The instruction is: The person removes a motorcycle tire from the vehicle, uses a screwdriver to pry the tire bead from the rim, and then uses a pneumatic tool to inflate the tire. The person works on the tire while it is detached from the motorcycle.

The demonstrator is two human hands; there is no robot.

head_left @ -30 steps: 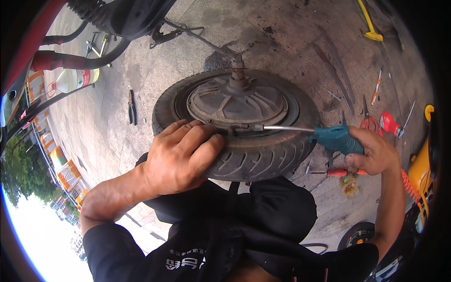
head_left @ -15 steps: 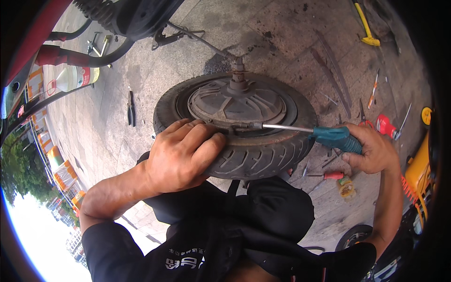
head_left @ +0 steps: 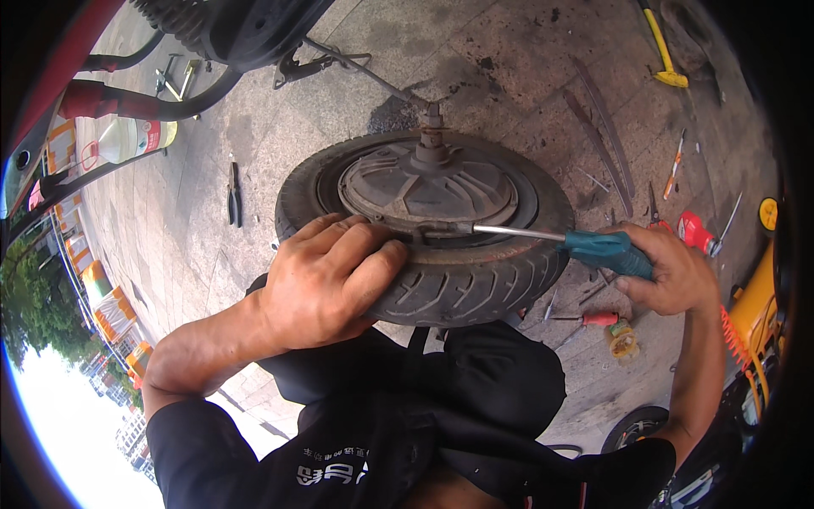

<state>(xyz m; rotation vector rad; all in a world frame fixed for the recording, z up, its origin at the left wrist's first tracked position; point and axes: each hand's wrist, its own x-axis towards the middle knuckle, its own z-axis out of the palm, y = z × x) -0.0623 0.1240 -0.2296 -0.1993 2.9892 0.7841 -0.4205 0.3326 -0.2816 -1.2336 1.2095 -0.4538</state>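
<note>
A small motor wheel point(head_left: 428, 191) with a black treaded tyre point(head_left: 479, 293) leans in front of my knees, its axle pointing up and away. My left hand point(head_left: 331, 276) is closed over the near left edge of the tyre, fingertips curled inside toward the rim. In my right hand point(head_left: 666, 267) is a screwdriver with a teal handle point(head_left: 606, 253), gripped from the right. Its metal shaft point(head_left: 517, 231) lies nearly level across the wheel's near side, and the end meets the gap between rim and tyre. Dark parts there hide the exact tip.
Black-handled pliers point(head_left: 234, 195) lie on the paving at left. To the right are a red-handled screwdriver point(head_left: 600, 319), a red tool point(head_left: 695, 231), a small jar point(head_left: 623, 343) and a yellow hammer point(head_left: 670, 78). A vehicle frame point(head_left: 127, 103) overhangs the upper left, beside a plastic bottle point(head_left: 127, 140).
Both hands keep their hold on the tyre and the screwdriver. The screwdriver and wheel stay nearly where they were, with only a slight shift of the view.
</note>
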